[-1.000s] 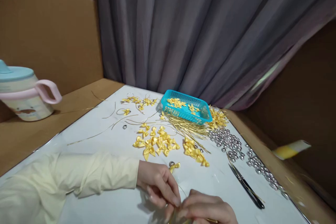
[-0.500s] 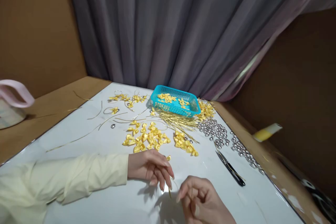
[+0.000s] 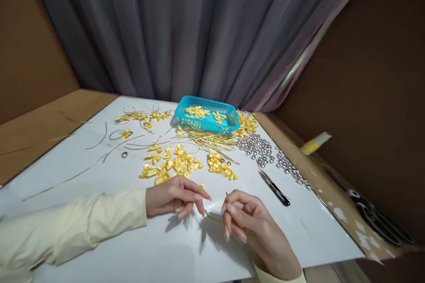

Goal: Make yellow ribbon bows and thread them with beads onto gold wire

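Over the front part of the white tabletop, a short, curved gold cord (image 3: 214, 218) spans the gap between my two hands. My right hand (image 3: 245, 212) pinches it between thumb and forefinger, with a tip poking up above the fingers. At the cord's other end is my left hand (image 3: 177, 195), its fingertips closed around that end and its forefinger stretched out. Just beyond my left hand lie loose yellow ribbon bows (image 3: 181, 161), and a smaller group of yellow bows (image 3: 221, 168) sits to their right. Part of the cord is hidden by my fingers.
A turquoise basket (image 3: 206, 127) with yellow bows stands at the back. In front of it lies a bundle of gold cords (image 3: 212, 140). Silver beads (image 3: 257, 148) spread to the right, near black-handled scissors (image 3: 275, 189). Larger scissors (image 3: 378, 219) rest at the right edge.
The view has shifted, and the pink-handled cup has left it. My right hand has turned and risen beside my left, with the cord now bent in a curve between them.
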Motion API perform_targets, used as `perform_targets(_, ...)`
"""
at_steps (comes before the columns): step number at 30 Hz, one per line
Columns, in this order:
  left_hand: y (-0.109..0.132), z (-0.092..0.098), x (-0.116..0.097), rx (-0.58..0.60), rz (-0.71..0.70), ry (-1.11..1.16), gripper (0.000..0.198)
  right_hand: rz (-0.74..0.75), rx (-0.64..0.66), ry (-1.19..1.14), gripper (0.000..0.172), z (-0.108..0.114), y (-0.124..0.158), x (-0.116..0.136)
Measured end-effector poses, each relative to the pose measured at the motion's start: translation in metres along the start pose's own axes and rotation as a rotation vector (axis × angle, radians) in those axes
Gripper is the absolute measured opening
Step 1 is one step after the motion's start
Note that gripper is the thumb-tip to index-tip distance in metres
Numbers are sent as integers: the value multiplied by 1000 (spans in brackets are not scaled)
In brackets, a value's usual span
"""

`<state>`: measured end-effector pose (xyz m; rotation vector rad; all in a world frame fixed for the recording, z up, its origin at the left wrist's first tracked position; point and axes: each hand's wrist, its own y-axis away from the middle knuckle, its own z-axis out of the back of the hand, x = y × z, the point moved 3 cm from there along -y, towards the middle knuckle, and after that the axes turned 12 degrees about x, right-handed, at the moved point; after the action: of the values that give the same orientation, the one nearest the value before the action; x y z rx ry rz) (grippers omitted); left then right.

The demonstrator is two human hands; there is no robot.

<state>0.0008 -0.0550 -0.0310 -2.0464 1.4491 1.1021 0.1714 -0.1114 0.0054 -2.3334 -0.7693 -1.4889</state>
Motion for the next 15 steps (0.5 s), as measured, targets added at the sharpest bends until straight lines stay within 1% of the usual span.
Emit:
perform_targets(3, 2, 1, -4, -124, -69, -61, 18, -33, -31, 25, 21, 4, 1, 0)
perform_targets(6, 3, 1, -6, -178, -127, -42, 17, -44, -59, 31, 21, 9, 1, -2)
perform_targets(8, 2, 0, -3, -160, -119, 65, 19, -56, -83, 35, 21, 10, 1, -4)
perform_targets(11, 1, 1, 3, -95, -94, 249, 22, -81, -117, 63, 22, 7, -2, -6)
perform_targets(13, 0, 2, 6, -61, -94, 302, 22, -86, -116, 75, 23, 3, -4, -7)
perform_targets(15, 0, 1, 5, -36, -92, 319, 27, -89, -102, 73, 24, 1, -5, -8)
